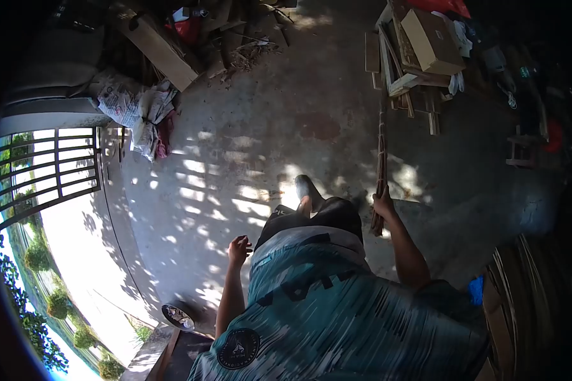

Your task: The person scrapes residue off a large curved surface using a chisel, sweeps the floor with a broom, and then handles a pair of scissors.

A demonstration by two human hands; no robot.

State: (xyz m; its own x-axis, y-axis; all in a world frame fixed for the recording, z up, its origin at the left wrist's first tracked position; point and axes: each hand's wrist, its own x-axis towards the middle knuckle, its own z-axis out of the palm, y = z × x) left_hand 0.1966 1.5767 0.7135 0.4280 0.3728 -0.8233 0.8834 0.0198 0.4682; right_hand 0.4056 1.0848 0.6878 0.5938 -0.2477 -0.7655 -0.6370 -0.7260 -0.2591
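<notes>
A long, slim bundle of thin brown sticks [381,152] is in my right hand [383,203], which is closed around it near its lower end. The bundle points away from me across the floor, and its far end reaches toward the stacked wood. My left hand [239,249] hangs beside my hip with its fingers loosely bent and apart. I see nothing held in it. Below my body a dark shoe [306,188] shows on the concrete floor [279,127].
Stacked wood and a cardboard box [431,42] stand at the far right. White sacks [140,111] lie at the left near a barred gate [57,165]. Wood scraps [162,54] are piled at the back. A dark bowl [179,316] sits at lower left.
</notes>
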